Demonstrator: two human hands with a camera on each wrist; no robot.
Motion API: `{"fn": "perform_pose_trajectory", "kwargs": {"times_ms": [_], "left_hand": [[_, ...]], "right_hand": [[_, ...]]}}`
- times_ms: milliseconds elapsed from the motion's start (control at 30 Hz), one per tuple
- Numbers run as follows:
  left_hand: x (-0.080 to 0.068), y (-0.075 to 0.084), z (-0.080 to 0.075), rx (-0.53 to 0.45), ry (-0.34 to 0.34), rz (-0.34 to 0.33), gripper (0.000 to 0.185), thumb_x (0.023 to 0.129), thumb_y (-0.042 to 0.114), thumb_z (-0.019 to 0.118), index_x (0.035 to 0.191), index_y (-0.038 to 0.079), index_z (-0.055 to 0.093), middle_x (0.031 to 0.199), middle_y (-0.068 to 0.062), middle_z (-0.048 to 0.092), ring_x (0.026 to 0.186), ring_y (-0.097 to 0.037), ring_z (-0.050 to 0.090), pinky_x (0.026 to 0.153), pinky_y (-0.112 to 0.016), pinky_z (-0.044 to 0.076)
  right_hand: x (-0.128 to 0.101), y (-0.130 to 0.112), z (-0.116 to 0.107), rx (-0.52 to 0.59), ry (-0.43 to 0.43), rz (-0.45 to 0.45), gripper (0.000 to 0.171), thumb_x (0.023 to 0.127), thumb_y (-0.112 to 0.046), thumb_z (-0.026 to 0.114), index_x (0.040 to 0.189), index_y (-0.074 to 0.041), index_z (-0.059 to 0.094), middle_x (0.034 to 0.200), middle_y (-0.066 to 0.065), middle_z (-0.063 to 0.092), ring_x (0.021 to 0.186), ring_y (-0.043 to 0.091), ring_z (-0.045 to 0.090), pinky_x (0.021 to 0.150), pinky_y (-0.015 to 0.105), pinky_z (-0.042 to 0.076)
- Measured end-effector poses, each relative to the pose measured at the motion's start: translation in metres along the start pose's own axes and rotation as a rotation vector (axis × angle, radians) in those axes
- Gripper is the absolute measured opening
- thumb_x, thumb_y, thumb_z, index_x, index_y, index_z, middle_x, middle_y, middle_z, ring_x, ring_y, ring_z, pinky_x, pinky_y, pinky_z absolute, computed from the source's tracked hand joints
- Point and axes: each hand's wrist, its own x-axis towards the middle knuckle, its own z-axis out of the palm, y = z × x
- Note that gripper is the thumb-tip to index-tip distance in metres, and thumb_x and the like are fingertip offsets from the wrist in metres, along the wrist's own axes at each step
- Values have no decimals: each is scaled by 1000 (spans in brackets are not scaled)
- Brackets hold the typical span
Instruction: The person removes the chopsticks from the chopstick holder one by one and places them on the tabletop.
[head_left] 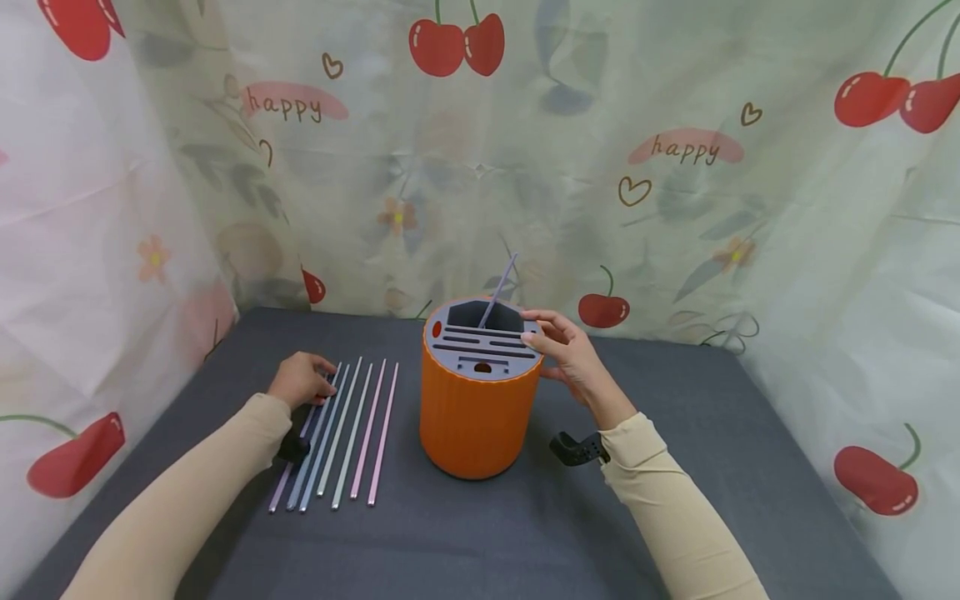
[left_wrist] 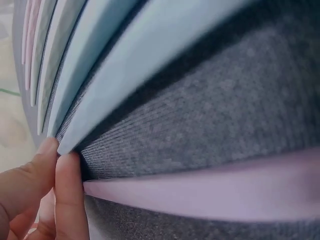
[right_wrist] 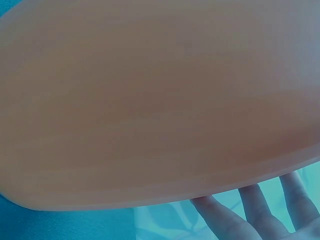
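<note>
My left hand [head_left: 302,379] is over the far end of a row of chopsticks. In the left wrist view its thumb and a finger pinch the narrow tip of a light blue chopstick [left_wrist: 110,90]. A lilac chopstick [left_wrist: 200,197] lies apart beside it. My right hand [head_left: 572,358] holds the right rim of an orange utensil holder [head_left: 468,425], some fingers over the grey slotted top [head_left: 487,342], others at the side. One lilac chopstick [head_left: 501,287] stands tilted in the holder's large back compartment. In the right wrist view the orange wall [right_wrist: 150,100] hides most of that hand.
Pale green chopsticks [head_left: 352,433] and pink chopsticks [head_left: 384,437] lie side by side between the left hand and the holder. Dark grey cloth [head_left: 675,433] covers the table. A cherry-print curtain [head_left: 480,192] hangs behind and at both sides.
</note>
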Motion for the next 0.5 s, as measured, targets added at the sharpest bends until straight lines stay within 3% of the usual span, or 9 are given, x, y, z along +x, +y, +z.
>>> {"fn": "perform_pose_trajectory", "kwargs": {"times_ms": [200,500], "left_hand": [[1,0,0,-10,-4,-4,42,80,-6,72,120,-10,61,81,-16,60,54,-12,60,52,-26,57],[-1,3,-1,-7,-10,-25,42,82,-3,72,121,-10,60,96,-22,58,61,-14,61,56,-26,57]], "right_hand": [[0,0,0,7,0,1,32,94,-22,63,124,-26,57,133,5,52,114,22,54,92,50,53],[1,0,0,16,1,9,31,93,-22,65,123,-27,58,137,6,51,116,23,53,91,47,54]]}}
